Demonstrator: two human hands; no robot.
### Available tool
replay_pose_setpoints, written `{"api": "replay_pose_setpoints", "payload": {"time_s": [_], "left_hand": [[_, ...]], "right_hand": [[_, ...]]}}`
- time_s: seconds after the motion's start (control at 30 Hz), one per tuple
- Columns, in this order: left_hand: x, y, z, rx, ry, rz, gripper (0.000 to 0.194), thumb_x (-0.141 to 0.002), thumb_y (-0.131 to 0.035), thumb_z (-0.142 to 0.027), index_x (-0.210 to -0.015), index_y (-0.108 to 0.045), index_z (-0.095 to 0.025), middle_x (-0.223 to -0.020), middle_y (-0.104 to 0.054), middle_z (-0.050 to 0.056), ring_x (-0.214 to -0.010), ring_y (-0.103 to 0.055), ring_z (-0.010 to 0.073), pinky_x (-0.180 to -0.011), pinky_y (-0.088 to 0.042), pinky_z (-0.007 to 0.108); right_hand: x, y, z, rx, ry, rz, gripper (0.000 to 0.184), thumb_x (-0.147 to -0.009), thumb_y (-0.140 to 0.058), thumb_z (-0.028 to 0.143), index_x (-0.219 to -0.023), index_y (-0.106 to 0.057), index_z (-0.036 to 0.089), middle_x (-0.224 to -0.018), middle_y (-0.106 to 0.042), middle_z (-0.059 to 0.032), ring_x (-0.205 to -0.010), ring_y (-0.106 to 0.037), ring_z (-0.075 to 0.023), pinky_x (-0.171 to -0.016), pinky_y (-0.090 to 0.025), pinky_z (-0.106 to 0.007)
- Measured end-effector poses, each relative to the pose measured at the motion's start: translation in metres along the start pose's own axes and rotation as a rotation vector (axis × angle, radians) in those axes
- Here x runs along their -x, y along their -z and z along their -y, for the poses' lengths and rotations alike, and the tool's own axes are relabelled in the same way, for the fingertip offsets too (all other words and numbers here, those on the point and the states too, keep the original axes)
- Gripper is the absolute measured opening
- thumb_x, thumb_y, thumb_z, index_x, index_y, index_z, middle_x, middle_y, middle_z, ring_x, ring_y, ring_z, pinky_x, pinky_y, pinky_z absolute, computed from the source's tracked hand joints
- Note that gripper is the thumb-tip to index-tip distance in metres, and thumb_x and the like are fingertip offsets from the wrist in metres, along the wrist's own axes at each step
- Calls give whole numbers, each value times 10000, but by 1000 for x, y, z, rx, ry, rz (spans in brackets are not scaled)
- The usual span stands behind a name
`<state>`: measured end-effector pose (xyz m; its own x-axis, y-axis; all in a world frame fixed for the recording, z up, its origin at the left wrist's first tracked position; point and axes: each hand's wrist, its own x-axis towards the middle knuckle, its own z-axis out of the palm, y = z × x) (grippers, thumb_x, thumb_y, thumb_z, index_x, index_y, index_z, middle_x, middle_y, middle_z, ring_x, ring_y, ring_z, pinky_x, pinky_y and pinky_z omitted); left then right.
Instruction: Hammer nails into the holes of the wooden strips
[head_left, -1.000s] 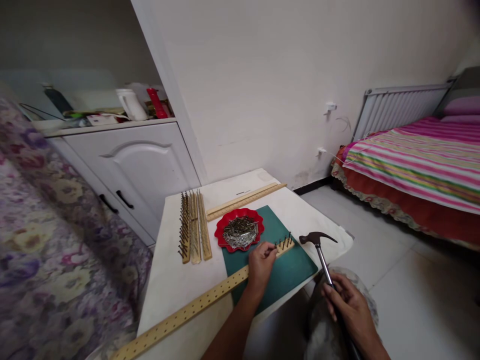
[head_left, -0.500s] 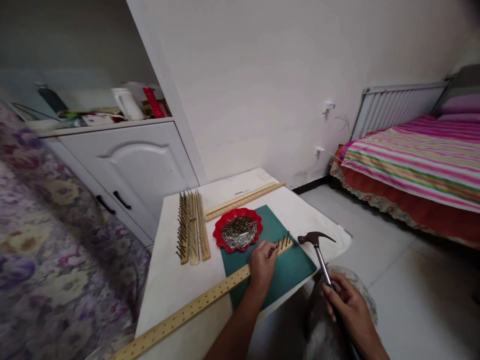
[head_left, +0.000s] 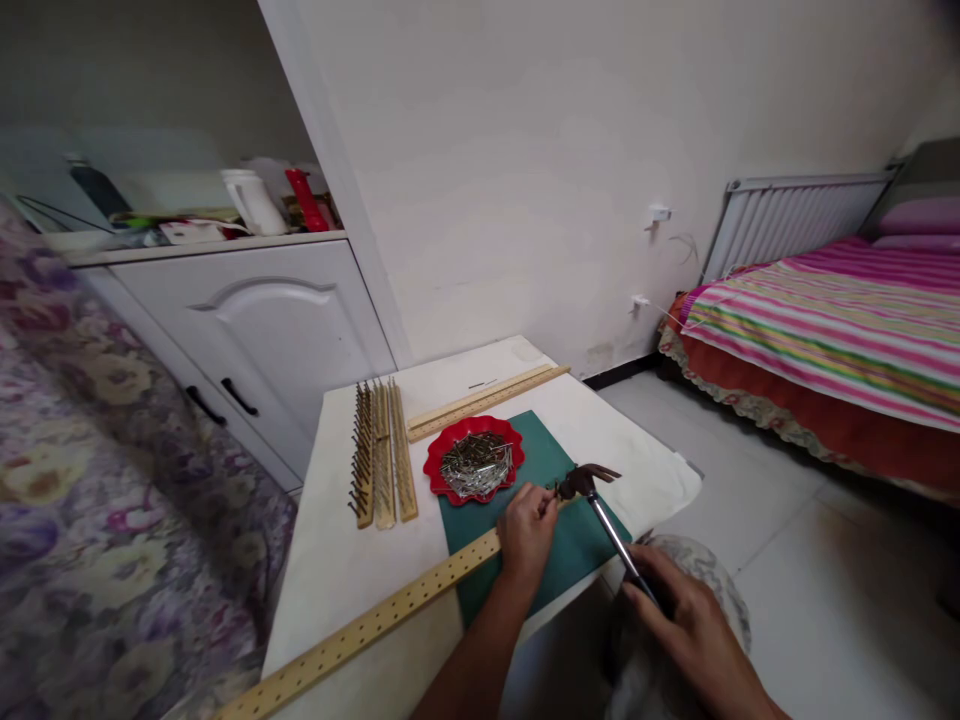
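Observation:
My left hand (head_left: 527,530) rests closed on the long perforated wooden strip (head_left: 375,625), its fingers pinched near the strip's far end where several nails stand. My right hand (head_left: 690,630) grips the handle of a claw hammer (head_left: 592,495); its dark head is down on the nails at the strip's end. The strip lies across a green mat (head_left: 570,535) on the white table (head_left: 337,570). A red dish of loose nails (head_left: 475,465) sits just beyond my left hand.
Three nail-filled wooden strips (head_left: 381,450) lie at the table's left, and a plain strip (head_left: 487,398) at the back. A white cabinet (head_left: 255,330) stands left, a floral cover (head_left: 90,480) nearer, a striped bed (head_left: 840,320) right.
The hammer head has swung down and left from above the mat's right edge onto the nails at the strip's end. My left hand has kept its place.

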<state>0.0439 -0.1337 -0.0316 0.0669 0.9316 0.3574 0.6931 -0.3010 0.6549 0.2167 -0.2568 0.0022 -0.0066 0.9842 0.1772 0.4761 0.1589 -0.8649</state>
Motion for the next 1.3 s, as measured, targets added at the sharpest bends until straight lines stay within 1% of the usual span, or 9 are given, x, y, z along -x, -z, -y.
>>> {"api": "replay_pose_setpoints", "payload": {"time_s": [0.1, 0.37, 0.5, 0.63, 0.8, 0.9, 0.97, 1.2, 1.3], "left_hand": [[0, 0, 0, 4, 1, -1, 143, -806, -533, -205, -677, -594, -196, -709, -573, -28, -605, -493, 88, -562, -288, 207], [0, -2, 2, -15, 0, 6, 143, -817, -531, -224, -699, -608, -200, -717, -580, -26, -599, -489, 88, -560, -269, 216], [0, -2, 2, -34, -3, 4, 138, -816, -533, -221, -699, -603, -202, -715, -578, -30, -596, -484, 86, -561, -263, 221], [0, -1, 1, -68, -1, -10, 136, -805, -535, -206, -677, -581, -199, -698, -568, -34, -583, -472, 86, -552, -244, 232], [1, -1, 1, -60, 8, -17, 135, -806, -531, -202, -682, -584, -203, -716, -577, -35, -597, -487, 84, -564, -268, 223], [3, -1, 1, -38, -2, -11, 130, -812, -528, -204, -702, -598, -208, -737, -592, -34, -622, -508, 85, -584, -291, 214], [3, 0, 1, -36, -6, -8, 128, -809, -530, -195, -701, -598, -208, -734, -593, -33, -632, -517, 87, -593, -299, 213], [3, -1, 3, -29, -5, -2, 136, -809, -523, -198, -695, -596, -209, -722, -579, -27, -615, -504, 95, -571, -291, 216], [2, -2, 3, -50, 1, -2, 141, -801, -520, -191, -675, -581, -206, -699, -562, -27, -598, -487, 97, -559, -273, 222]], "right_hand": [[-6, -1, 9, 149, 57, 50, 296, -893, -470, 303, -1158, -565, 211, -1085, -713, -95, -940, -670, -240, -813, -518, -342], [-9, -3, 8, 286, 94, 55, 301, -894, -435, 269, -1165, -540, 190, -1080, -723, -130, -931, -688, -256, -787, -535, -363], [-9, -6, 6, 274, 132, 22, 296, -893, -437, 272, -1162, -541, 205, -1044, -728, -119, -881, -693, -246, -748, -542, -350], [-7, -7, 6, 243, 124, 53, 275, -891, -444, 278, -1130, -563, 211, -996, -733, -100, -863, -691, -240, -746, -540, -340], [1, -4, 4, 80, 9, 17, 319, -893, -474, 355, -1169, -551, 215, -1087, -706, -89, -972, -656, -235, -836, -520, -325], [7, -4, 0, -51, -78, -30, 351, -885, -488, 378, -1186, -540, 204, -1076, -708, -81, -911, -664, -218, -786, -535, -293], [8, -4, -3, -78, -83, -53, 352, -876, -505, 374, -1179, -550, 200, -1062, -712, -77, -895, -667, -219, -768, -539, -285], [-1, -4, 4, 112, 15, -4, 335, -892, -480, 336, -1191, -550, 204, -1026, -725, -72, -934, -666, -239, -820, -525, -322], [-6, -5, 7, 172, 64, 29, 326, -899, -456, 325, -1187, -547, 202, -1001, -731, -85, -894, -680, -243, -775, -538, -327]]}}
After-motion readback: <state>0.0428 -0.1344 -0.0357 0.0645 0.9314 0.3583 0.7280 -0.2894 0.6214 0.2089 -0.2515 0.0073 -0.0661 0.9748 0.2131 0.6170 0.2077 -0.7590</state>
